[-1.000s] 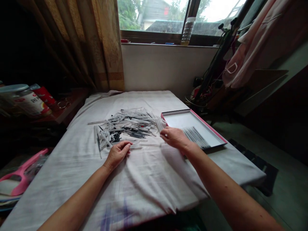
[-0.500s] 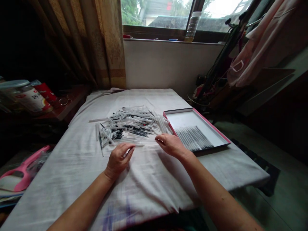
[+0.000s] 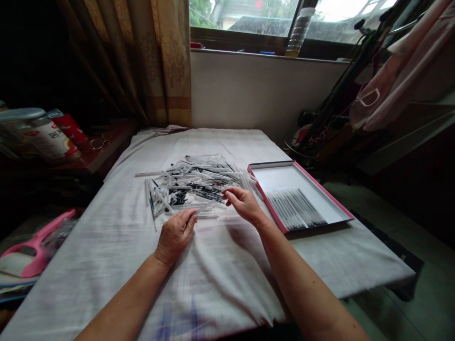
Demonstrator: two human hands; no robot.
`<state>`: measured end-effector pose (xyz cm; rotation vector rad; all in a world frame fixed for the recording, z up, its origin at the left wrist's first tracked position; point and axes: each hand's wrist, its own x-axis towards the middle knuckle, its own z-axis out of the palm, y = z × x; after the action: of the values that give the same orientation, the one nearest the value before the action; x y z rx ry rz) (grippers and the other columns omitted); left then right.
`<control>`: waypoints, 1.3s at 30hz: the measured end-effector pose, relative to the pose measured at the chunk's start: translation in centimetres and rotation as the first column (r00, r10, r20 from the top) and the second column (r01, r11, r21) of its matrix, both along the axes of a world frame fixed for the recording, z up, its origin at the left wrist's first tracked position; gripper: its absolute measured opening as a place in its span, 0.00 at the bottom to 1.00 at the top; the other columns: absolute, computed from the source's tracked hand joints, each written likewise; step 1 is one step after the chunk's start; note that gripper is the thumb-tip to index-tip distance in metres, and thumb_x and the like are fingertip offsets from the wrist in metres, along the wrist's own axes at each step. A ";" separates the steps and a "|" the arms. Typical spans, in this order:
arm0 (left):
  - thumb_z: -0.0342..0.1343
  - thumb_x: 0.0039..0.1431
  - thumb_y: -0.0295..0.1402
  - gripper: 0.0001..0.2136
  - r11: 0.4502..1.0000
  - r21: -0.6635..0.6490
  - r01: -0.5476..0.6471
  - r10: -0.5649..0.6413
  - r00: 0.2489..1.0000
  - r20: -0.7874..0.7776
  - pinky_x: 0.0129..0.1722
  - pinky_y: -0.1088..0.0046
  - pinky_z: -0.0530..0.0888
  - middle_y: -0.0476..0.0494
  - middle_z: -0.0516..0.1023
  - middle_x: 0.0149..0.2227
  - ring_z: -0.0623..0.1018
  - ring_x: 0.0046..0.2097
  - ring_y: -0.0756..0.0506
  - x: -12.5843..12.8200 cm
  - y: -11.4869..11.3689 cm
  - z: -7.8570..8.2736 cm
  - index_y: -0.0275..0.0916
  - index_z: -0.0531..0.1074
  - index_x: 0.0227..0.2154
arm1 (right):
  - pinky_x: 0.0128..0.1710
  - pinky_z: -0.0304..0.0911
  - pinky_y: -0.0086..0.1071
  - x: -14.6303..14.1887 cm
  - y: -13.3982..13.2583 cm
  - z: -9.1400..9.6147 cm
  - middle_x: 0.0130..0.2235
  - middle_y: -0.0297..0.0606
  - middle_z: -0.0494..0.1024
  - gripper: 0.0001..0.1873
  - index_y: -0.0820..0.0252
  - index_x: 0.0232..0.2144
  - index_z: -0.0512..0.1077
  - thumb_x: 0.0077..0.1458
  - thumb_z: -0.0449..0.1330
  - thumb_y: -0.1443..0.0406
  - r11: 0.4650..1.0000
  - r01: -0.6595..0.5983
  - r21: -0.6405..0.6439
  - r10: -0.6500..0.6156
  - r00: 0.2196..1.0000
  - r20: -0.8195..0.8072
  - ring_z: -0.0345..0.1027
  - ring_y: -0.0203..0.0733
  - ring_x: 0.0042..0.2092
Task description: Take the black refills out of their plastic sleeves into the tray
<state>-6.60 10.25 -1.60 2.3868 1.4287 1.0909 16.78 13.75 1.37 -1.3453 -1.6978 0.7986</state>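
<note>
A pile of clear pen tubes and black parts point(image 3: 194, 182) lies in the middle of a white cloth-covered table point(image 3: 227, 265). My left hand point(image 3: 176, 234) rests on the cloth at the pile's near edge, its fingertips pressed together on a clear pen tube point(image 3: 206, 207) that points up and right. My right hand point(image 3: 241, 202) hovers at the pile's near right corner with fingers curled in a pinch; what they hold is hidden. To the right sits a flat pink-rimmed tray point(image 3: 284, 176) with a neat row of pens point(image 3: 295, 208) at its near end.
Jars point(image 3: 39, 135) and a red packet stand on a dark side table at left, with a pink plastic object point(image 3: 35, 246) lower down. A curtain point(image 3: 167, 61) hangs behind, a bottle point(image 3: 298, 31) stands on the sill, and clothes point(image 3: 398, 71) and poles crowd the right.
My right hand has moved left from the tray's edge to the pile's near side. My left hand has shifted slightly and now pinches a clear tube. The view has tilted down a little.
</note>
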 end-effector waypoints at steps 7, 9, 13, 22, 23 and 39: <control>0.47 0.63 0.39 0.14 0.988 -0.157 0.003 0.017 0.992 0.127 0.37 0.72 0.75 0.45 0.81 0.30 0.80 0.32 0.45 0.0 0.0 0.5 0.40 0.76 0.42 | 0.42 0.64 0.31 0.4 0.3 -0.3 0.47 0.40 0.77 0.15 0.52 0.44 0.77 0.64 0.50 0.60 0.985 0.169 0.021 -0.131 0.670 0.731 0.73 0.42 0.43; 0.48 0.63 0.39 0.15 0.982 -0.189 0.004 0.025 0.989 0.146 0.37 0.72 0.75 0.46 0.81 0.30 0.80 0.32 0.46 0.0 0.1 0.5 0.40 0.75 0.43 | 0.41 0.64 0.31 0.2 0.2 -0.3 0.48 0.40 0.77 0.16 0.51 0.45 0.76 0.64 0.49 0.59 0.985 0.175 0.013 -0.120 0.619 0.777 0.73 0.43 0.43; 0.48 0.63 0.40 0.16 0.969 -0.246 -0.009 0.052 0.984 0.170 0.37 0.73 0.75 0.47 0.81 0.30 0.80 0.31 0.46 0.0 0.1 0.4 0.39 0.74 0.46 | 0.38 0.63 0.32 0.0 0.4 -0.3 0.47 0.40 0.76 0.16 0.51 0.45 0.75 0.64 0.50 0.58 0.986 0.166 -0.008 -0.090 0.573 0.815 0.73 0.43 0.42; 0.48 0.63 0.40 0.16 0.959 -0.282 -0.017 0.064 0.986 0.157 0.36 0.73 0.75 0.48 0.81 0.29 0.80 0.31 0.46 -0.1 0.1 0.3 0.41 0.74 0.47 | 0.36 0.61 0.31 0.3 0.2 -0.6 0.43 0.40 0.78 0.12 0.54 0.39 0.74 0.63 0.51 0.60 0.983 0.182 0.038 -0.145 0.624 0.768 0.73 0.44 0.41; 0.48 0.63 0.40 0.16 0.960 -0.280 -0.017 0.063 0.986 0.155 0.36 0.73 0.75 0.47 0.81 0.29 0.80 0.31 0.46 -0.1 0.1 0.3 0.41 0.74 0.47 | 0.36 0.61 0.31 0.5 0.2 -0.7 0.43 0.40 0.78 0.12 0.55 0.38 0.74 0.63 0.51 0.61 0.982 0.184 0.047 -0.156 0.639 0.753 0.73 0.44 0.41; 0.50 0.63 0.37 0.13 0.983 -0.182 -0.016 0.050 0.981 0.185 0.49 0.67 0.74 0.42 0.82 0.42 0.79 0.46 0.43 -0.2 0.4 0.4 0.41 0.77 0.44 | 0.18 0.61 0.23 2.1 -0.4 1.4 0.30 0.35 0.80 0.15 0.59 0.31 0.69 0.48 0.65 0.55 0.947 0.311 -0.076 -0.282 0.696 -0.660 0.72 0.34 0.24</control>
<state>-6.83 10.64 -1.23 2.0831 1.4392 1.1104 18.85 13.40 2.77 -1.0769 -0.8921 0.9035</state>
